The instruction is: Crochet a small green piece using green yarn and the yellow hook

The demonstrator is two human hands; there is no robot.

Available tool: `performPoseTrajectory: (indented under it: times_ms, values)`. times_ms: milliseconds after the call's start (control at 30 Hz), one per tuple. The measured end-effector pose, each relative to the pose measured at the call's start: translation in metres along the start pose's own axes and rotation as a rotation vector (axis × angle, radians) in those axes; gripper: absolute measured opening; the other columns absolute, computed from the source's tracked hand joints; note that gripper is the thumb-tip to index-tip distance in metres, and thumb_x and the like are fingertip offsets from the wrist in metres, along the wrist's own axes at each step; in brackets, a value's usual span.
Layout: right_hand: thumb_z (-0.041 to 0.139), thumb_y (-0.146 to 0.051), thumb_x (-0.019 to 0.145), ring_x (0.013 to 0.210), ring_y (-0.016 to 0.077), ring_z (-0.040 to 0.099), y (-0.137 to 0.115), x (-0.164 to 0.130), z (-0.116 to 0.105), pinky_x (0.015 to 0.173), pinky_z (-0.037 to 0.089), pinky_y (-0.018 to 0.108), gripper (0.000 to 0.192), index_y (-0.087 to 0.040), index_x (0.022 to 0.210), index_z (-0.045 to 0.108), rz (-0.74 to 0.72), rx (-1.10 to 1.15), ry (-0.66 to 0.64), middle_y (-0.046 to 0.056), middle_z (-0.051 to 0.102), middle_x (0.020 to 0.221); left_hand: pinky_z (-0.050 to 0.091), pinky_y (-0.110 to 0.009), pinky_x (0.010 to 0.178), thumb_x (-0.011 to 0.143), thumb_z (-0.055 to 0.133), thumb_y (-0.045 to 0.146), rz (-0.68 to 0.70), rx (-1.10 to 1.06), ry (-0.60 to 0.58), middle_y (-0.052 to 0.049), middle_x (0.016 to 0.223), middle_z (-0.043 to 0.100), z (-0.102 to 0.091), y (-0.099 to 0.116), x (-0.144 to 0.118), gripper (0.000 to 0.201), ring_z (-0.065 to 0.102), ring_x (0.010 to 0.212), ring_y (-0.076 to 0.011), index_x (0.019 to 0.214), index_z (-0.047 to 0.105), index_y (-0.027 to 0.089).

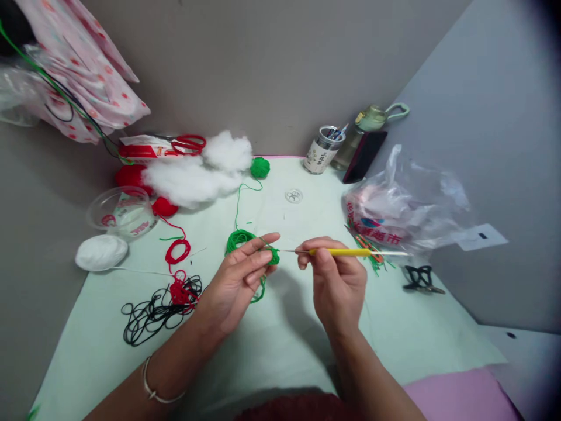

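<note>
Left hand (239, 283) pinches a small green crochet piece (272, 255) between thumb and fingers, grip narrow and closed on it, mid-tabletop, slightly toward the near edge. Right hand (335, 280) holds a yellow-handled crochet hook (342, 252), fingers wrapped tight on the handle, metal tip pointing left into the piece. Green yarn (239, 238) loops just behind the left hand and trails to a green yarn ball (260, 167) near the far edge. Progress, as a judgement: piece is tiny, only a small start stitched, most of the ball unused, so most of the work is left. Pale green tabletop (284, 345), walled in by grey partitions at the far and right sides. Left side: black cord tangle (149, 316), red yarn (177, 251), white yarn ball (101, 252), clear plastic cup (120, 211). Far left corner: white stuffing (193, 175), red scissors (186, 143). Far right: a jar of pens (322, 150), a bottle (372, 120), plastic bag (403, 204). Black clip (421, 279) near the right edge.
</note>
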State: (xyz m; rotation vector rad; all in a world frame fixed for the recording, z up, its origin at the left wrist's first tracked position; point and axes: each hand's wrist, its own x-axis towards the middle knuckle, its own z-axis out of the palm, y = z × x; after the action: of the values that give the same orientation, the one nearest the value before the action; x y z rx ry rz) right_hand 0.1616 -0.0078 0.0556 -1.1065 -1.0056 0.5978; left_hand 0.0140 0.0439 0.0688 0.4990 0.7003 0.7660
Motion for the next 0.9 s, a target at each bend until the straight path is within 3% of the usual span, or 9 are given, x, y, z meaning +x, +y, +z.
performPoseTrajectory:
  times_ms: [100, 200, 467, 600, 733, 900]
  values:
    - [0.07, -0.038, 0.098, 0.069, 0.0152, 0.064, 0.005, 0.001, 0.003, 0.065, 0.056, 0.031, 0.019, -0.024, 0.092, 0.08, 0.191, 0.185, -0.051, 0.004, 0.076, 0.088, 0.046, -0.023, 0.07, 0.08, 0.085, 0.022, 0.095, 0.155, 0.009, 0.001, 0.079, 0.067, -0.002, -0.005, -0.001, 0.031, 0.054, 0.069, -0.0102, 0.111, 0.083, 0.022]
    - [0.075, -0.042, 0.094, 0.07, 0.0143, 0.063, 0.01, 0.0, 0.007, 0.066, 0.055, 0.03, 0.021, -0.022, 0.092, 0.081, 0.275, 0.24, -0.054, 0.004, 0.077, 0.091, 0.043, -0.025, 0.068, 0.082, 0.084, 0.024, 0.156, 0.252, 0.0, -0.004, 0.096, 0.076, -0.002, -0.011, -0.002, 0.029, 0.063, 0.087, -0.016, 0.111, 0.082, 0.024]
    - [0.085, -0.047, 0.083, 0.064, 0.0113, 0.057, 0.011, 0.006, 0.009, 0.062, 0.051, 0.025, 0.028, -0.02, 0.088, 0.079, 0.511, 0.424, -0.058, 0.0, 0.068, 0.074, 0.045, -0.023, 0.066, 0.084, 0.084, 0.023, 0.21, 0.262, 0.008, -0.005, 0.1, 0.077, 0.004, -0.012, -0.003, 0.027, 0.063, 0.082, -0.0141, 0.11, 0.079, 0.021]
    - [0.088, -0.05, 0.078, 0.063, 0.0103, 0.057, 0.01, 0.004, 0.01, 0.063, 0.049, 0.024, 0.033, -0.019, 0.086, 0.08, 0.518, 0.376, -0.026, -0.001, 0.068, 0.07, 0.045, -0.021, 0.066, 0.086, 0.085, 0.03, 0.192, 0.127, 0.04, 0.001, 0.081, 0.07, 0.005, -0.016, -0.001, 0.018, 0.056, 0.067, -0.0095, 0.097, 0.077, 0.018]
    - [0.09, -0.055, 0.073, 0.063, 0.0128, 0.057, 0.013, 0.003, 0.012, 0.063, 0.05, 0.027, 0.041, -0.017, 0.085, 0.081, 0.515, 0.288, 0.015, -0.001, 0.067, 0.068, 0.047, -0.021, 0.065, 0.072, 0.095, 0.036, 0.156, 0.012, 0.021, 0.002, 0.068, 0.064, 0.0, -0.026, 0.008, 0.033, 0.059, 0.065, -0.0108, 0.085, 0.072, 0.016]
    - [0.092, -0.056, 0.067, 0.062, 0.0124, 0.057, 0.019, 0.003, 0.015, 0.06, 0.048, 0.026, 0.045, -0.016, 0.082, 0.078, 0.498, 0.294, 0.028, 0.0, 0.067, 0.068, 0.048, -0.019, 0.063, 0.063, 0.1, 0.035, 0.189, -0.047, 0.029, 0.004, 0.073, 0.066, -0.005, -0.036, 0.017, 0.041, 0.049, 0.053, -0.004, 0.08, 0.069, 0.015]
